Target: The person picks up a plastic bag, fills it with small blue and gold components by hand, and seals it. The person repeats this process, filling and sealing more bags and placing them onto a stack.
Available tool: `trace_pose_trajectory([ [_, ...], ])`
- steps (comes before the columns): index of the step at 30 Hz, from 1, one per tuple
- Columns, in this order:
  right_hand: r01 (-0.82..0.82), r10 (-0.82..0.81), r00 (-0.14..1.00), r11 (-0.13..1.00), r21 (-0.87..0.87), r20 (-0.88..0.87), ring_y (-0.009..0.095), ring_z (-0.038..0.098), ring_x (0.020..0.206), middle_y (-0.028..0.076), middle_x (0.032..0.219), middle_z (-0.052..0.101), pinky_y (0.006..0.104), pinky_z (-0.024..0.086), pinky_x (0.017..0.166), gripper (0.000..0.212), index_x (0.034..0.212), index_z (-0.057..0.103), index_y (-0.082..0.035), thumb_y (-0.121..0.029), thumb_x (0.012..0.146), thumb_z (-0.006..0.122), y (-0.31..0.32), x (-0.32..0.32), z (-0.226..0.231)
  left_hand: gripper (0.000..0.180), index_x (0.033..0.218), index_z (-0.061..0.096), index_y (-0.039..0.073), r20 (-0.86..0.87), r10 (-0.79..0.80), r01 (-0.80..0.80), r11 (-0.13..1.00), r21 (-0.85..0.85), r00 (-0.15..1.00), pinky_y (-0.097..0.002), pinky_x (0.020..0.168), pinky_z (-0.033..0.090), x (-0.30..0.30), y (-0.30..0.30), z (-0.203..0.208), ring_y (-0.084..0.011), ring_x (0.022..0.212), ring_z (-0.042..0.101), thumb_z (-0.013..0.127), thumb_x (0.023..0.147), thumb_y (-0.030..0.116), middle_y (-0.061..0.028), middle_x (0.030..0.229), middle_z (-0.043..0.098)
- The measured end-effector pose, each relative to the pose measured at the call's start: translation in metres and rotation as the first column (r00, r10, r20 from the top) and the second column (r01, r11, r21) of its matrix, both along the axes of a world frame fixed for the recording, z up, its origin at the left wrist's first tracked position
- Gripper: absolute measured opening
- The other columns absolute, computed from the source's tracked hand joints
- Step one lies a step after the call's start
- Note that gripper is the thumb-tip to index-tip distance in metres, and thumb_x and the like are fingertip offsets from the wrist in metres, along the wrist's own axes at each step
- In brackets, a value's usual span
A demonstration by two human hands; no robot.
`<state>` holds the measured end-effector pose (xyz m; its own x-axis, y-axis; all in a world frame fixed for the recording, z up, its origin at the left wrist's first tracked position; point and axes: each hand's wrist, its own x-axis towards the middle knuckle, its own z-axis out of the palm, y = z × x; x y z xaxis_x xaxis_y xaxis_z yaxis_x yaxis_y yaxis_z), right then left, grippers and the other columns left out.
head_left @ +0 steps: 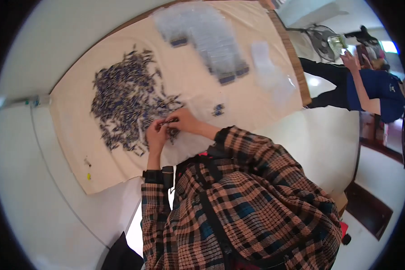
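My left hand and my right hand meet at the near right edge of a large pile of small slender pieces, dark blue with pale and metallic parts. Pinched between the fingertips of both hands is a small dark slender piece; its exact kind is too small to make out. To the right of my right hand, a small cluster of similar blue pieces lies apart on the cream cloth.
Clear plastic packs with dark blue contents lie across the far side. White translucent sheets or bags are at the right. A small yellow item is near the left corner. Beyond the table's wooden edge, another person stands by a fan.
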<state>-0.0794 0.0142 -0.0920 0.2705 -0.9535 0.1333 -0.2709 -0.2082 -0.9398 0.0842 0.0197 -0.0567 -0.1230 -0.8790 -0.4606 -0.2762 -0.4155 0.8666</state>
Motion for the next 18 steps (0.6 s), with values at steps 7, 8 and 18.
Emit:
trace_pose_trajectory([
  [7,-0.214,-0.108,0.911,0.704,0.678,0.399,0.007,0.059,0.067,0.004,0.081,0.065,0.0219,0.05,0.055,0.023,0.101,0.064,-0.001,-0.009,0.079,0.064,-0.006,-0.027,0.021,0.019,0.101,0.057,-0.001,-0.319,0.169,-0.113,0.976,0.185,0.933,-0.0204,0.044,0.044,-0.001,0.009,0.004,-0.0102,0.052,0.057,0.058,0.084,0.007,-0.0054,0.07,0.061],
  [8,-0.209,-0.154,0.896,0.681,0.702,0.416,0.008,0.06,0.067,0.004,0.082,0.065,0.0216,0.05,0.055,0.023,0.102,0.063,0.0,-0.008,0.081,0.063,-0.007,-0.029,0.023,0.019,0.101,0.057,-0.001,-0.32,0.175,-0.122,0.976,0.18,0.931,-0.0204,0.044,0.044,-0.003,0.01,0.004,-0.0102,0.052,0.057,0.058,0.084,0.007,-0.0054,0.07,0.061],
  [18,-0.262,-0.117,0.886,0.673,0.692,0.449,0.009,0.06,0.071,0.005,0.089,0.065,0.0221,0.051,0.062,0.028,0.111,0.059,0.0,-0.006,0.083,0.059,-0.01,-0.044,0.018,0.018,0.098,0.056,-0.002,-0.256,0.093,-0.062,0.99,0.127,0.962,-0.0202,0.04,0.041,-0.029,0.01,0.004,-0.0096,0.05,0.057,0.058,0.083,0.008,-0.0057,0.074,0.062],
])
